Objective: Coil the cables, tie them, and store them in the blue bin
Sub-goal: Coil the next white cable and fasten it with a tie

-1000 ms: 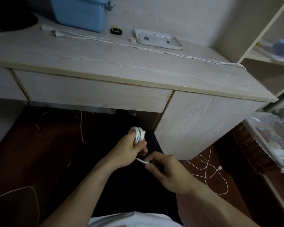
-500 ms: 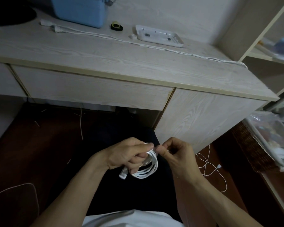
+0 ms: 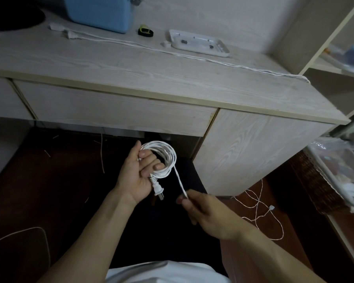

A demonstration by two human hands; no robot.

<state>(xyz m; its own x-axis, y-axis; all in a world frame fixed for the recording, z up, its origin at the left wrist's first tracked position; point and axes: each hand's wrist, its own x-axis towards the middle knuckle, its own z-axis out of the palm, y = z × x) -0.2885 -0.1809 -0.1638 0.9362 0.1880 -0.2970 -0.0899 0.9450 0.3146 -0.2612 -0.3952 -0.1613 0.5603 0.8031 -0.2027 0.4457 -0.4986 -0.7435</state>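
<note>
My left hand [image 3: 138,174] grips a coiled white cable [image 3: 166,158] in front of the desk's knee space, and the cable's plug [image 3: 158,188] hangs below the palm. A thin white tie [image 3: 179,180] runs from the coil down to my right hand [image 3: 204,211], which pinches its end. The blue bin [image 3: 102,13] stands at the back left of the desk. A second white cable [image 3: 172,53] lies stretched across the desktop. A third thin white cable [image 3: 260,209] lies tangled on the floor to the right.
A white tray [image 3: 198,42] and a black-and-yellow band [image 3: 145,32] sit on the desk [image 3: 131,78] behind the stretched cable. Open shelves [image 3: 339,64] rise at the right, and a wicker basket [image 3: 315,180] with a plastic-wrapped bundle stands below them.
My hands have drawn apart. The left one lifted the coil and turned it upright, while the right one pulled the tie's end down and to the right.
</note>
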